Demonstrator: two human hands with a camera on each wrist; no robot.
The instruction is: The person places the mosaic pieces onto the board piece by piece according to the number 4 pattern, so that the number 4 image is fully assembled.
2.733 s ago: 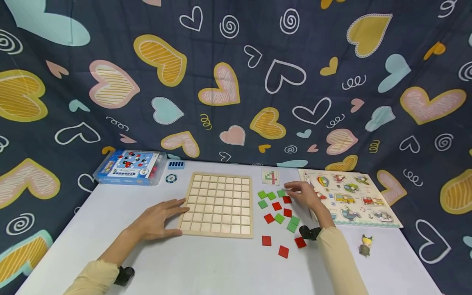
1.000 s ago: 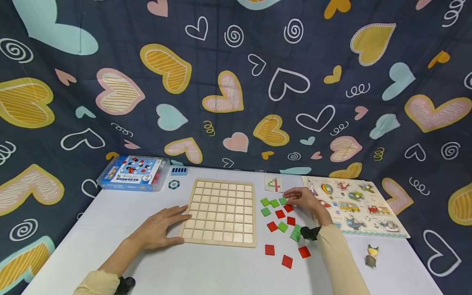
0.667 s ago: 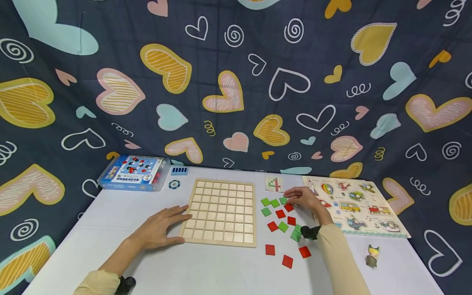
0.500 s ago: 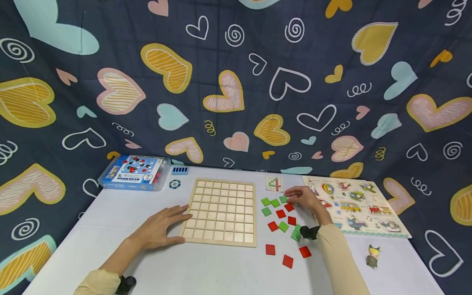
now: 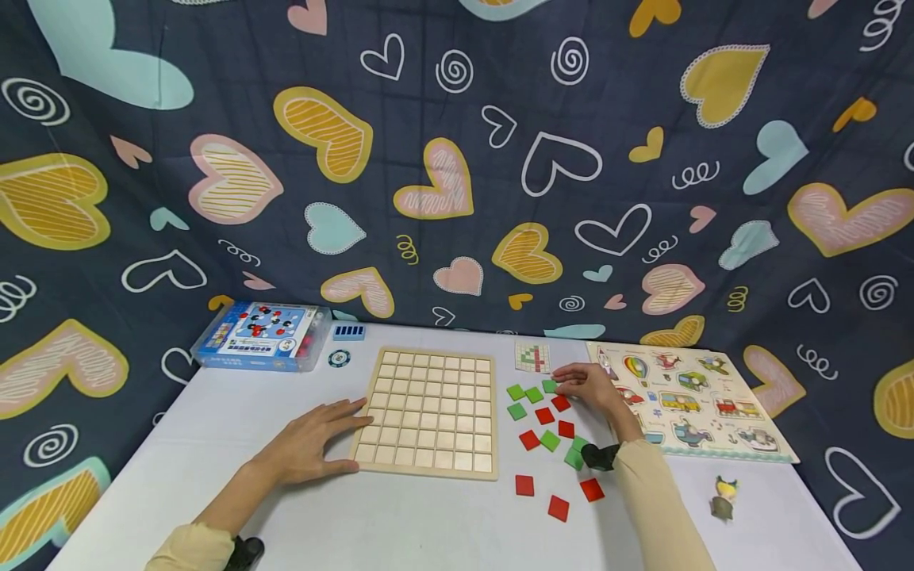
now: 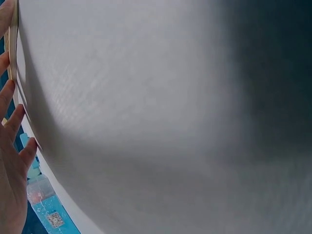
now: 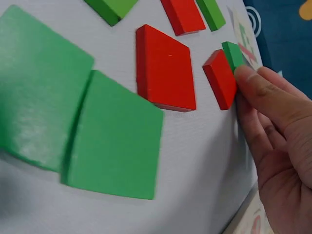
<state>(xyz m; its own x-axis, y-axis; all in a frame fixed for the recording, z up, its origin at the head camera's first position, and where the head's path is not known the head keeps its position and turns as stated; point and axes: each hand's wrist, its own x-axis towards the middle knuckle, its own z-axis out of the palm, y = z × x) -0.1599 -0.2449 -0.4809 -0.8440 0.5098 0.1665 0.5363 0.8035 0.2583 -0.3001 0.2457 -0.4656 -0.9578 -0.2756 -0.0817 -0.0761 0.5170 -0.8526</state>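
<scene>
A light wooden grid board [image 5: 430, 412] lies flat on the table with its squares bare. My left hand [image 5: 310, 444] rests along the board's left side, fingertips touching its frame and thumb near the front corner. In the left wrist view the fingers [image 6: 14, 117] lie extended against the board's edge. To the right of the board, red tiles [image 5: 524, 485] and green tiles [image 5: 516, 411] are scattered. Beside the farthest green tile [image 5: 548, 386] is my right hand [image 5: 591, 386], fingers loosely bent. The right wrist view puts the thumb close by that tile; contact cannot be made out.
A small pattern card [image 5: 532, 357] lies behind the tiles. At the right are a vehicle picture board [image 5: 689, 400] and a small figurine [image 5: 723, 498]. A blue boxed kit [image 5: 257, 337], a blue block [image 5: 349, 331] and a round chip [image 5: 339, 358] sit at the back left.
The head view has tilted slightly, so the scene sits a little lower than at first. Both hands, the board and the tiles keep their places.
</scene>
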